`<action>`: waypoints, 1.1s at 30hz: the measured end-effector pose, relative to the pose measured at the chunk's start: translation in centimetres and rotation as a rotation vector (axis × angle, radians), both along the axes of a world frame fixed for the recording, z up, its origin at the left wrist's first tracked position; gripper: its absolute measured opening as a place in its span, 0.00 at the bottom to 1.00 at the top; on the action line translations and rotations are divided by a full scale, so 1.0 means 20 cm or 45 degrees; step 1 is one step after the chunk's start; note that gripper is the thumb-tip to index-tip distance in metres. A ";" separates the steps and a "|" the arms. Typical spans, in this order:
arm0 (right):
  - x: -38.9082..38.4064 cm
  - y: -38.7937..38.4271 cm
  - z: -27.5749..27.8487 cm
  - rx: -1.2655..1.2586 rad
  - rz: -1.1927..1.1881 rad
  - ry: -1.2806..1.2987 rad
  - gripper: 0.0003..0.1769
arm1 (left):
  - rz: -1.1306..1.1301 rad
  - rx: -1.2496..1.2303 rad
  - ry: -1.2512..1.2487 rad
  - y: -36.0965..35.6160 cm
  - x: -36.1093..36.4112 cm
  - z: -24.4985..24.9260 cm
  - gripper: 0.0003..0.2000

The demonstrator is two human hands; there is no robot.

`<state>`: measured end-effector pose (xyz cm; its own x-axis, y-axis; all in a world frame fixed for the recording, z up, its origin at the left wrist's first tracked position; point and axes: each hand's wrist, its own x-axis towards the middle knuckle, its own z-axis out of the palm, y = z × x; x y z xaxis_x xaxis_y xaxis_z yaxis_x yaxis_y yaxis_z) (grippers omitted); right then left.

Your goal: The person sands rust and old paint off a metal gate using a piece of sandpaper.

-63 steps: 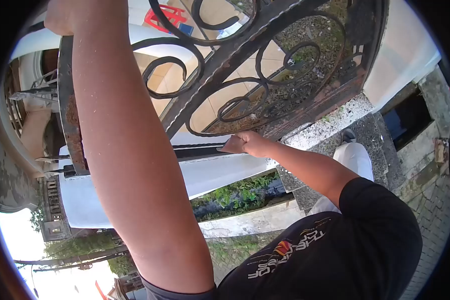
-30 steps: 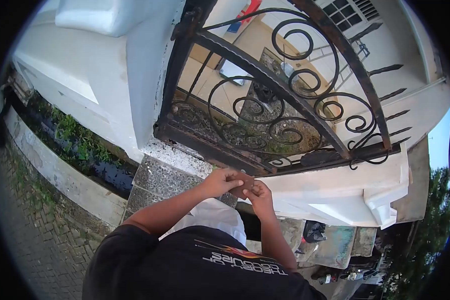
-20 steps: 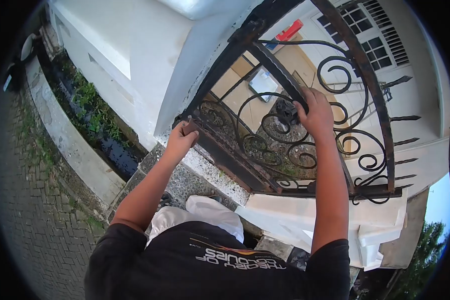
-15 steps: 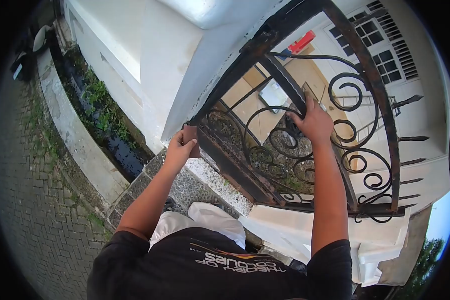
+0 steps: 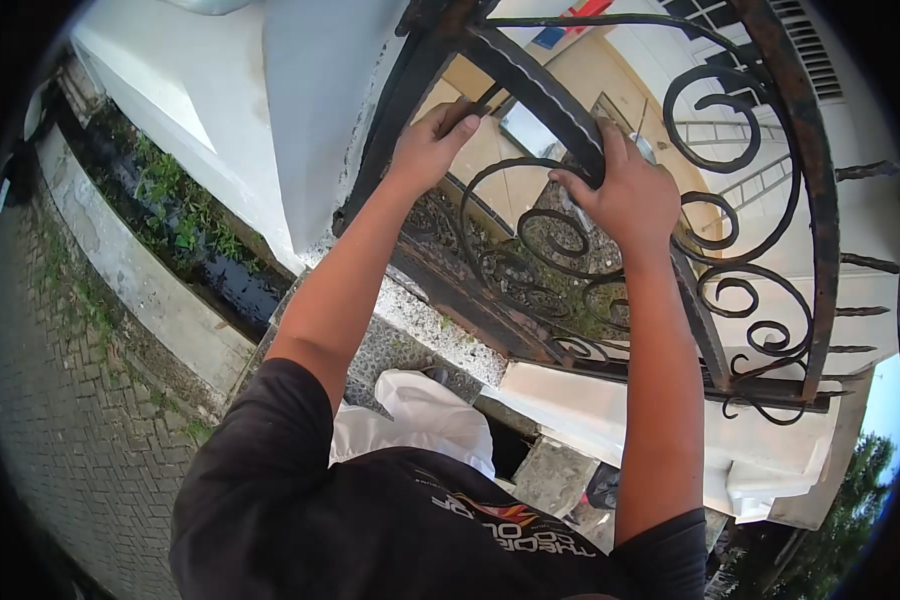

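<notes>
An iron gate [image 5: 815, 200], black and rusted in places, is seen from above, and both hands are raised against it. The right hand [image 5: 625, 195] is closed around the gate's flat diagonal bar [image 5: 525, 80], with the fingers hooked over its upper edge and the thumb tucked beneath. The left hand [image 5: 428, 145] is laid higher on the same bar, close to where it meets the gate's upright frame beside the white pillar [image 5: 300, 120]; its fingers are stretched along the metal, and whether anything is pinched beneath them cannot be told. Curled scrolls [image 5: 560, 235] are spread below and between the two hands. A speckled stone step [image 5: 440, 335] is seen under the gate, and a weedy drain [image 5: 185, 225] and brick paving [image 5: 60, 400] lie to the left.
</notes>
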<state>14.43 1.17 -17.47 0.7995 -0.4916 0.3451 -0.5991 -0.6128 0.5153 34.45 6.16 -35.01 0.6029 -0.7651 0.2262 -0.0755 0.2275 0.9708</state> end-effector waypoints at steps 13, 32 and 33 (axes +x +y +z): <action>0.00 -0.01 -0.01 -0.022 0.048 -0.046 0.43 | 0.020 -0.240 0.112 -0.08 -0.02 0.08 0.22; 0.02 0.00 -0.01 -0.075 0.001 -0.005 0.43 | 0.420 0.552 0.436 0.27 -0.01 -0.81 0.16; 0.02 0.00 -0.01 -0.082 0.025 -0.020 0.43 | 0.387 0.595 0.404 0.25 0.00 -0.87 0.15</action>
<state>14.76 1.17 -17.60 0.8032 -0.4519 0.3881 -0.5954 -0.5905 0.5448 34.35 11.13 -52.40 0.7913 -0.5242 -0.3149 0.2374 -0.2112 0.9482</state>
